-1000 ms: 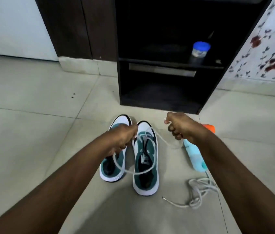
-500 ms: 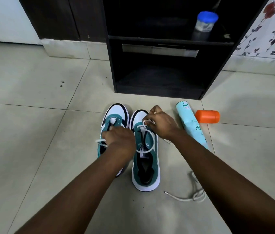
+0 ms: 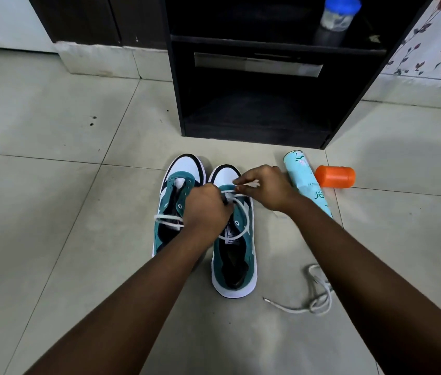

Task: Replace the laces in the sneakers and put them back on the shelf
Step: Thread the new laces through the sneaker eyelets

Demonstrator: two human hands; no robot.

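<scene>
A tiled floor (image 3: 51,239) spreads across the frame, with a black open shelf unit (image 3: 254,112) standing at its far edge against a dark cabinet (image 3: 92,20) and a wall with a floral pattern (image 3: 435,39). A person's two bare forearms reach in from the bottom of the view toward a pair of teal-and-white sneakers that sit side by side on the floor just in front of the shelf unit, toes pointing toward it. The left sneaker (image 3: 172,201) has open eyelets, and a loose stretch of white lace (image 3: 238,220) lies across it; the right sneaker (image 3: 234,263) carries the same lace looped over its tongue. The left hand (image 3: 206,209) is curled over the gap between the two shoes and grips the lace near the right sneaker's lower eyelets. The right hand (image 3: 265,188) hovers over that shoe's toe, its thumb and fingers pinching the lace end. A light-blue spray can (image 3: 306,182) lies on the floor just right of the sneakers, its orange cap (image 3: 335,176) lying separately beside it. A second white lace (image 3: 311,299) lies in a loose tangle on the tiles to the right of the right sneaker's heel. A jar with a blue lid (image 3: 335,20) stands on the upper shelf.
</scene>
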